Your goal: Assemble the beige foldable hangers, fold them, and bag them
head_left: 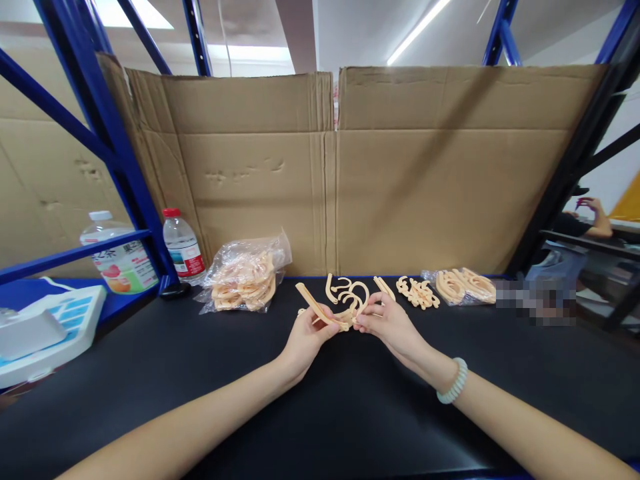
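Note:
My left hand is closed on a long, beige, slightly curved strip that looks like wood or plastic. Its upper end points up and to the left. Close by, my right hand pinches a thin, beige hook-shaped piece, its lower end near the strip's right end. Whether the two pieces touch cannot be made out. Just beyond my hands lie more curved beige pieces and a pair of straighter beige strips. To their right sits a pile of small wavy beige pieces.
Clear bags of beige parts lie at left and right on the black table. A red-capped bottle, a larger bottle and a white-and-blue device stand left. Cardboard walls the back. Another person's arm shows far right.

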Motion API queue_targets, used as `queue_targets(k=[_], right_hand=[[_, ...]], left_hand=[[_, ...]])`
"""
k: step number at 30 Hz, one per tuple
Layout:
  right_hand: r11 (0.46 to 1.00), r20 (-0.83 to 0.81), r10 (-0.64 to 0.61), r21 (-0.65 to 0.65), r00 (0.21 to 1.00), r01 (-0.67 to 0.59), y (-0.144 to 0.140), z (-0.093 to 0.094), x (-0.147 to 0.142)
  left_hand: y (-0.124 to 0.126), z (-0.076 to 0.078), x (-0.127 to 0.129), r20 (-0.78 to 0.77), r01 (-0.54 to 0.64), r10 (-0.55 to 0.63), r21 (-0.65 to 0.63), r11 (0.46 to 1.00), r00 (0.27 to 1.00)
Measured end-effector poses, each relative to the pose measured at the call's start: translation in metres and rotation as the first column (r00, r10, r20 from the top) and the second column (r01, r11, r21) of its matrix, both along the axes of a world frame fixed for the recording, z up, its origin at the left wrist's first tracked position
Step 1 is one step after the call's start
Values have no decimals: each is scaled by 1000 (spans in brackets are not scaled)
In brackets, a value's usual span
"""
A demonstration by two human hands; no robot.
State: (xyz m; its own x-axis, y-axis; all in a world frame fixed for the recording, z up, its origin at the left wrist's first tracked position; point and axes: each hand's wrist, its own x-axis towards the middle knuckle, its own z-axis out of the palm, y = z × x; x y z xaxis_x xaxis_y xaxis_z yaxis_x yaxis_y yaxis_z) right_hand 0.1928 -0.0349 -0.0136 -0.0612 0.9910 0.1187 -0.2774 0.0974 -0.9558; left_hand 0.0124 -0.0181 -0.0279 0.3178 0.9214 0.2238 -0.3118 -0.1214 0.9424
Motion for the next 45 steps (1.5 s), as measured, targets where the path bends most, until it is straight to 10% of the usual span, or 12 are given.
queue_targets(k=[27, 45], right_hand=[[961, 90, 269, -99, 959, -260, -4, 8, 4], [999, 244, 39, -16, 969, -36, -2, -6, -8]], left_hand=[[-5, -1, 5, -175, 33, 4, 208, 978, 985], [-12, 3, 7, -215, 63, -21, 190, 980, 976]])
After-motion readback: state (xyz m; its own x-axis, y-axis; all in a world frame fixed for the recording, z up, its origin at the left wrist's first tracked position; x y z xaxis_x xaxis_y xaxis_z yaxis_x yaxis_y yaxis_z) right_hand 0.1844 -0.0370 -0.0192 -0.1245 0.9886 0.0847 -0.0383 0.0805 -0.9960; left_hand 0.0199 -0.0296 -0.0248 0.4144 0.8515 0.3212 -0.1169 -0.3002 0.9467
